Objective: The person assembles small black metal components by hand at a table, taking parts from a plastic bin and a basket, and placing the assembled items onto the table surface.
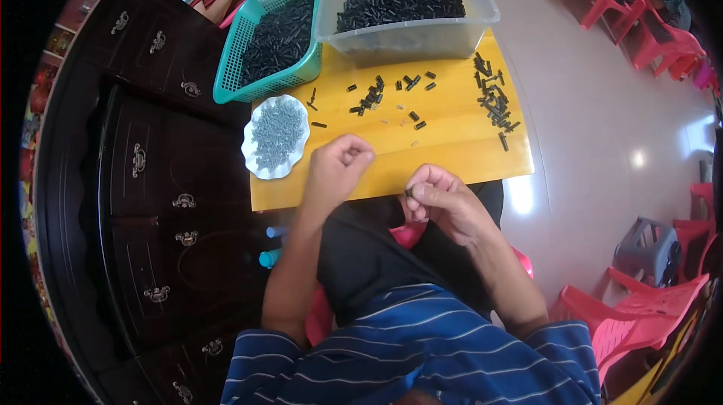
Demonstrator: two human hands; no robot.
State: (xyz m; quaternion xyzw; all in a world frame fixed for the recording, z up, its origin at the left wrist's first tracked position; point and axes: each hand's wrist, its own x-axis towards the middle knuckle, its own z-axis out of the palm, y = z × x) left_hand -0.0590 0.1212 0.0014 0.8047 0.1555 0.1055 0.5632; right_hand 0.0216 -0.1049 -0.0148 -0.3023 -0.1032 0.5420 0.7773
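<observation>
My left hand (336, 171) is over the near left part of the yellow table, fingers curled and pinched together; whatever is between them is too small to make out. At the table's near edge, my right hand (444, 201) grips a small black plastic piece (409, 192) between thumb and fingers. Beyond both hands lie a loose cluster of short black tubes (369, 100) and a few tiny clear bits. A white scalloped plate (305, 136) filled with small grey metal parts, perhaps springs, stands left of my left hand. Assembled-looking black pieces (495, 100) are heaped at the right edge.
A teal basket (221, 81) of thin black parts and a clear plastic bin (422, 41) of black tubes stand at the table's back. A dark drawer cabinet (181, 156) rises on the left. Red chairs (636, 314) and a grey stool (648, 247) are on the right. Another person sits at the back left.
</observation>
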